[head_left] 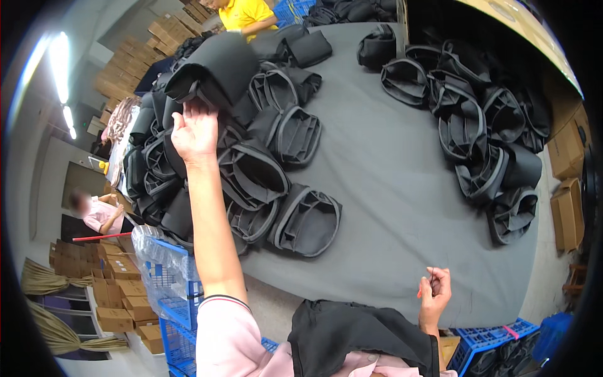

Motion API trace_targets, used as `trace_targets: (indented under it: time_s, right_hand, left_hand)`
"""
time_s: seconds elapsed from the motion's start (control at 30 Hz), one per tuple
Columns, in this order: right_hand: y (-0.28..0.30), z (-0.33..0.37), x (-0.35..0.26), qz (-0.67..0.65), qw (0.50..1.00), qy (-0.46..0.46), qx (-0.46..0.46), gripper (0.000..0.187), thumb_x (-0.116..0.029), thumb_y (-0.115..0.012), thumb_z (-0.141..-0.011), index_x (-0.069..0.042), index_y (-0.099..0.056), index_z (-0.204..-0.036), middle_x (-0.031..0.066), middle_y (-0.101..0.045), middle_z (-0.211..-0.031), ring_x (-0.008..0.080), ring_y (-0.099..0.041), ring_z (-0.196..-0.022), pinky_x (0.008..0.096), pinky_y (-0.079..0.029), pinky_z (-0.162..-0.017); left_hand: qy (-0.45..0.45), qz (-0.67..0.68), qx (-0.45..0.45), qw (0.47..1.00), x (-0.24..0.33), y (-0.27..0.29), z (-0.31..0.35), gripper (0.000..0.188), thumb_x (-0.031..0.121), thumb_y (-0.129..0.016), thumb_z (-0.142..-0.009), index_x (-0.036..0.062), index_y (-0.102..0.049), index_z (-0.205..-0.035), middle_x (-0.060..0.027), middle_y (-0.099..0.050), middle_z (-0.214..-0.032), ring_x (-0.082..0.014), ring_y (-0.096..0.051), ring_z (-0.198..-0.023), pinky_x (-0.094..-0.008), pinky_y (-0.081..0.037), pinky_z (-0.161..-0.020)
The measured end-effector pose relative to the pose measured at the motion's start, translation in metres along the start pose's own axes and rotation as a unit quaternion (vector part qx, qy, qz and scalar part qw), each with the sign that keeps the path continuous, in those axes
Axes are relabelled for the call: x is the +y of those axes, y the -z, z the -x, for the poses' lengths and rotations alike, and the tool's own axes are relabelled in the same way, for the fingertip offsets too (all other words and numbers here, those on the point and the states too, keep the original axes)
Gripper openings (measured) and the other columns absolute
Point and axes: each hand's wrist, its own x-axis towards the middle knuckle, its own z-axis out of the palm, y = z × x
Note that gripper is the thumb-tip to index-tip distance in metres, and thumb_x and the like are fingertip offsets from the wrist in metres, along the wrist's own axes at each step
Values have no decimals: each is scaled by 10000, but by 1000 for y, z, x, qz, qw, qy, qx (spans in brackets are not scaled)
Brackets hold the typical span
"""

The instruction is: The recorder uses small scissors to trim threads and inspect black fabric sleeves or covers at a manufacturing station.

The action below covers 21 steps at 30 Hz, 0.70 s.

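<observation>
My left hand (pixel 197 131) reaches up to the far left, palm turned up. Its fingers grip the lower edge of a black fabric case (pixel 223 66), which is raised over a pile of similar cases; the fingertips are partly hidden. Nearer me, an open black case (pixel 308 223) with inner dividers lies at the pile's front. My right hand (pixel 434 292) is closed near the table's front right edge. Between its fingers is a small tool with red and thin dark parts, its kind too small to make out. Black cloth (pixel 361 333) hangs over my front.
The grey-covered table (pixel 383 188) has more open black cases (pixel 461 129) along its right side. Blue crates (pixel 179 283) stand at its left, and another blue crate (pixel 480 342) at lower right. A person in yellow (pixel 245 16) is across the table; another in pink (pixel 103 213) is farther left.
</observation>
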Motion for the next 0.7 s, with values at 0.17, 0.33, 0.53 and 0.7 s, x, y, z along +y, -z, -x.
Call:
trace_targets:
  time_s: [0.17, 0.33, 0.53, 0.7]
  right_hand:
    - [-10, -8, 12, -15, 997, -72, -18, 179, 96, -551, -771, 3, -524, -921, 32, -444, -888, 49, -437, -581, 185, -355, -462]
    - [-3, -23, 8, 5, 994, -107, 8, 41, -16, -513, -865, -19, -542, -893, -13, -433, -629, 35, -383, -448, 189, -302, -369]
    - [1, -111, -7, -28, 995, -96, 24, 172, -147, -483, -929, -14, -577, -875, 2, -445, -563, 38, -357, -399, 203, -266, -360]
    - [25, -228, -28, 237, 940, 236, 69, 105, -85, -600, -824, 13, -571, -849, 78, -498, -738, 173, -497, -635, 278, -414, -600]
  left_hand:
    - [-49, -89, 189, 977, -45, -15, 22, 649, 300, -457, -919, 46, -123, -1414, -147, -177, -1460, -315, -160, -1355, -499, -84, -1102]
    - [91, 17, 223, 970, -120, -37, 37, 431, 228, -474, -917, 8, -373, -1272, -177, -344, -1370, -329, -334, -1268, -466, -273, -1062]
    - [331, -174, 71, 925, -201, -56, 65, 353, 203, -533, -889, -8, -481, -1167, -158, -560, -1149, -246, -569, -1017, -335, -468, -873]
    - [469, -262, 30, 843, -294, -67, 90, 339, 114, -559, -856, -27, -482, -1155, -168, -581, -1111, -232, -594, -972, -296, -488, -828]
